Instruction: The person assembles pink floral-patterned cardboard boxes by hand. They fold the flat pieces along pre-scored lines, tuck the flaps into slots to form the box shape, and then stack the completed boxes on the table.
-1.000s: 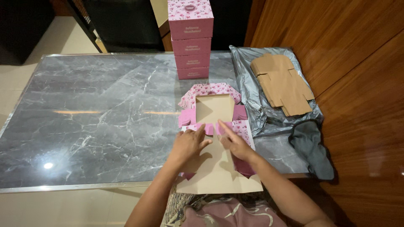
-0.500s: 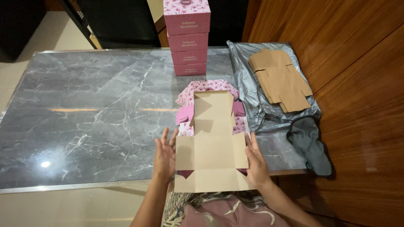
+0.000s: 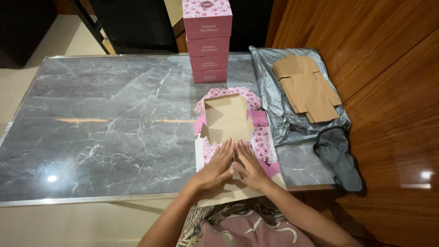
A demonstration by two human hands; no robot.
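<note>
Hands: left hand (image 3: 215, 168) and right hand (image 3: 249, 167) are laid flat, fingers stretched and pressed down, side by side on the box blank (image 3: 228, 137); nothing is pinched.
Box blank: pink flowered card with brown inside, placed at the near edge of the marble table (image 3: 100, 123); its far part is folded up into an open tray.
Right side: dark cloth (image 3: 338, 160), then brown flat blanks (image 3: 306, 89) on a grey plastic bag (image 3: 274, 110).
Far edge: finished pink boxes (image 3: 208, 41) are stacked.
</note>
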